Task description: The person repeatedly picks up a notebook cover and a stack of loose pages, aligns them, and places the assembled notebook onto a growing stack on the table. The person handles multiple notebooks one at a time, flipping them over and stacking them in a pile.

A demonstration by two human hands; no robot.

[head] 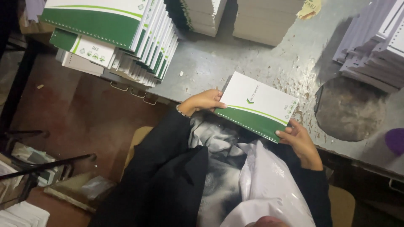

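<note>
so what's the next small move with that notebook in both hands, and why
Probably slide the white and green spiral-bound notebook forward onto the grey worn tabletop. The left hand grips its left edge and the right hand pinches its near right corner, so it overhangs the table's front edge above the lap. Bare table lies just ahead, and a fanned stack of matching green and white notebooks sits to the left.

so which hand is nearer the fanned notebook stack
Left. The left hand grips the held notebook on the side toward the stack; the right hand holds its far corner.
</note>
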